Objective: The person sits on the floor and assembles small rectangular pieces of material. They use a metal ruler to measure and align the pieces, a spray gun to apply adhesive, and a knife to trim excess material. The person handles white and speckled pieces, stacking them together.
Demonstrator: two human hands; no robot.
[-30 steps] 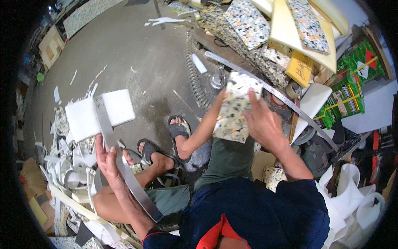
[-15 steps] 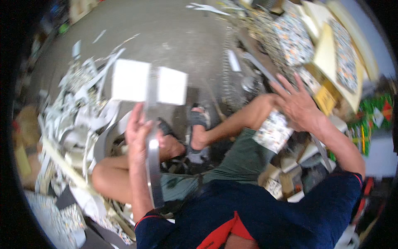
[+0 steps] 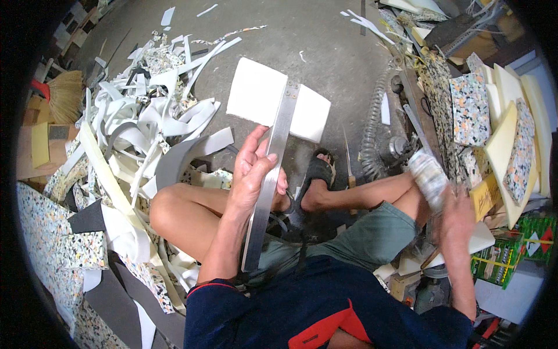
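My left hand [image 3: 256,166] is closed around a long flat metal bar [image 3: 276,148], tilted with its far end up and slightly right. Rivet-like dots show at that end, which lies across a white slab [image 3: 256,90] jutting out on both sides; whether bar and slab are joined I cannot tell. At my right knee, my right hand [image 3: 456,218] is smeared by motion. A speckled foam block [image 3: 428,177], also blurred, is at its fingertips and appears gripped; the exact finger positions are unclear.
White and grey foam offcuts [image 3: 168,122] heap up on the left, near a straw broom [image 3: 65,96]. A coiled hose [image 3: 372,131] and a thin knife-like tool [image 3: 350,168] lie on the floor. Foam slabs [image 3: 469,110] lean at the right, above green boxes [image 3: 500,262].
The view has shifted. My left hand, the bar and the white slab have moved right together. My right hand has drawn back from the knee, and the speckled block has left my thigh with it.
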